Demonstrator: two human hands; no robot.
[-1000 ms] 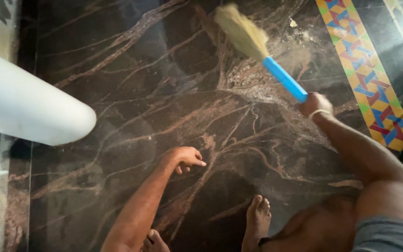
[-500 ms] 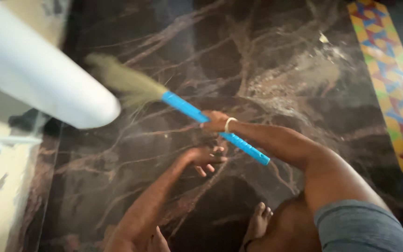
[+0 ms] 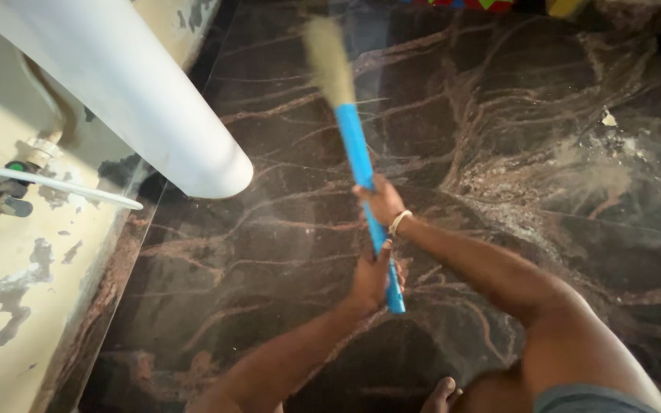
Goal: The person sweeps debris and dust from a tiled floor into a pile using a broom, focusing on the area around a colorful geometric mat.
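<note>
Both hands grasp the broom [image 3: 359, 164] by its blue handle, right hand [image 3: 382, 200] above, left hand [image 3: 369, 277] near the end; the bristles hang blurred over the dark marble floor [image 3: 499, 115]; swung wide, they could likely strike the white basin [image 3: 154, 99], or scatter the dust pile [image 3: 583, 172].

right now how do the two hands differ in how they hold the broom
The right hand grips the blue broom handle higher up, nearer the bristles; the left hand grips lower, near the handle's end. The right wrist wears a pale band; the left wrist is bare. Both hands are closed around the handle.
</note>
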